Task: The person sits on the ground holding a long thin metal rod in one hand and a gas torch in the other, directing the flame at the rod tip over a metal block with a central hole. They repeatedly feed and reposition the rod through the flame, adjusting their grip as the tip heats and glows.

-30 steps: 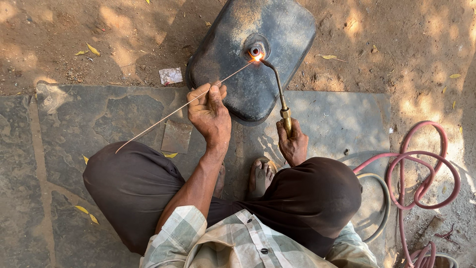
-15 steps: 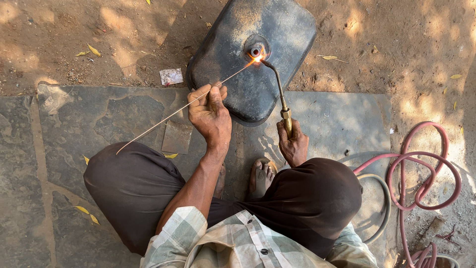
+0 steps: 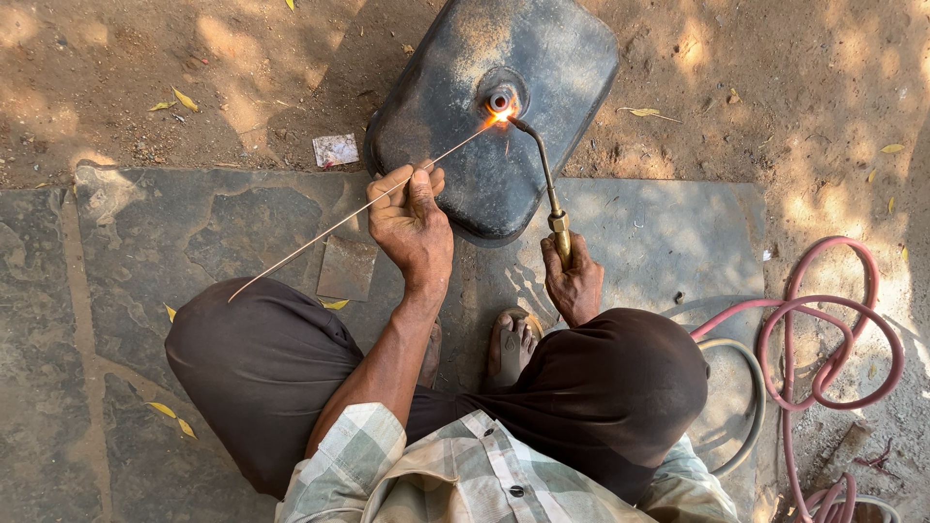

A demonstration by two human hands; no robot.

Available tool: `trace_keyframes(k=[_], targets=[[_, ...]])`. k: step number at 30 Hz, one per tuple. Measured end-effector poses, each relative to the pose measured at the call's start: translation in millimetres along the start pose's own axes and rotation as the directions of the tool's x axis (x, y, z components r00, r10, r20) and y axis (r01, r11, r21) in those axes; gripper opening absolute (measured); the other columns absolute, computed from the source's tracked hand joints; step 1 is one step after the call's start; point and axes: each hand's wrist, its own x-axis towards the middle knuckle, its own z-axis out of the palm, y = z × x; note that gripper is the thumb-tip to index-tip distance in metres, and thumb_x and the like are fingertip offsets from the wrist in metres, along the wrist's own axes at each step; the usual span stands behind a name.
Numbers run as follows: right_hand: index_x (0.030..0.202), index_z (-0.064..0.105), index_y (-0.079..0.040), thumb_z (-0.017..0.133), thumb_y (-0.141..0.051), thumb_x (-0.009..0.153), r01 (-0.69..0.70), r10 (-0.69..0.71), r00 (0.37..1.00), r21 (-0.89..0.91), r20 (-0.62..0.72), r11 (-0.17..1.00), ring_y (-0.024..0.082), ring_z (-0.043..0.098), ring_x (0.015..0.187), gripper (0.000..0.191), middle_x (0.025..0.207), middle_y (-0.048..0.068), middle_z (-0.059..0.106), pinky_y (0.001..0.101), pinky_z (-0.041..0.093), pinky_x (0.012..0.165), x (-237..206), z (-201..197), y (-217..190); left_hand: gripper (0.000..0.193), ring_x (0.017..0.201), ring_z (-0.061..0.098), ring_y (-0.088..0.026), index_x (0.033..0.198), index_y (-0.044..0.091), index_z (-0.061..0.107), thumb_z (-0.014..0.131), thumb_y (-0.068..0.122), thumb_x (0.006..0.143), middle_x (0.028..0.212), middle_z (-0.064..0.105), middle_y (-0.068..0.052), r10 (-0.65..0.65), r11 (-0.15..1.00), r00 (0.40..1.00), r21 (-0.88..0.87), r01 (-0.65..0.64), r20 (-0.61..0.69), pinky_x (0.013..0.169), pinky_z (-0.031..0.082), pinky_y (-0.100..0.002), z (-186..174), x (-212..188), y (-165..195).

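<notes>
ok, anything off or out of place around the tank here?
Two things stand out. The red hose lies in loose tangled loops on the ground beside the person's right knee. A small scrap of printed paper sits in the dirt left of the dark tank. The torch flame and the filler rod meet at the tank's opening.

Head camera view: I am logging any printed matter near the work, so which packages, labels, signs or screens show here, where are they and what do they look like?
Small paper scrap or wrapper: lies flat on the dirt just left of the dark metal tank, beyond the stone slab's edge; roughly rectangular, pale with faint pinkish print, too small to tell more.
No signs, screens or other labels show.
</notes>
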Motion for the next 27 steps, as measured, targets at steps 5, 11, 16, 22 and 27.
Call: trace_keyframes(k=[5,11,16,22,27], targets=[[0.108,0.065,-0.011,0.067,-0.031,0.103,0.002,-0.002,1.0,0.009,0.006,1.0,0.013,0.056,0.052,0.02,0.064,0.005,0.061,0.0352,0.044,0.05,0.1,-0.3,-0.9,0.016,0.106,0.076,-0.026,0.119,-0.001,0.053,0.06,0.006,0.106,0.116,0.07,-0.022,0.001,1.0,1.0,-0.002,-0.001,-0.004,0.092,0.069,-0.035,0.4,0.3,1.9],[0.109,0.065,-0.011,0.068,-0.03,0.103,-0.007,0.007,1.0,-0.001,0.008,1.0,0.012,0.057,0.053,0.02,0.065,0.005,0.063,0.0346,0.045,0.05,0.7,0.2,-0.9,0.017,0.107,0.075,-0.026,0.118,-0.001,0.054,0.062,0.007,0.105,0.115,0.071,-0.022,0.014,1.0,1.0,-0.01,-0.015,-0.016,0.093,0.069,-0.036,0.2,0.3,2.7],[0.109,0.065,-0.011,0.068,-0.03,0.102,-0.009,0.009,1.0,0.012,0.006,1.0,0.012,0.059,0.054,0.02,0.066,0.005,0.064,0.0348,0.046,0.05,-0.2,1.1,-0.6,0.017,0.106,0.075,-0.025,0.118,0.0,0.053,0.062,0.008,0.106,0.115,0.071,-0.021,0.02,1.0,1.0,-0.015,-0.02,-0.014,0.093,0.069,-0.035,-1.7,-0.3,2.4],[0.109,0.065,-0.011,0.068,-0.03,0.102,-0.006,0.006,1.0,0.003,0.004,1.0,0.013,0.059,0.053,0.02,0.065,0.005,0.063,0.0349,0.046,0.05,-0.9,1.0,-0.8,0.017,0.105,0.075,-0.025,0.118,-0.001,0.053,0.062,0.007,0.105,0.114,0.071,-0.021,0.021,1.0,1.0,-0.012,-0.021,-0.014,0.092,0.069,-0.035,-0.2,-0.3,2.6],[0.11,0.065,-0.011,0.068,-0.03,0.102,-0.045,0.045,0.999,-0.002,0.021,0.999,0.014,0.057,0.053,0.022,0.063,0.007,0.061,0.036,0.045,0.051,-0.8,0.2,0.2,0.015,0.104,0.076,-0.025,0.117,-0.001,0.054,0.061,0.005,0.105,0.114,0.071,-0.02,-0.002,1.0,1.0,-0.01,0.002,-0.011,0.092,0.068,-0.035,0.8,-0.5,2.2]])
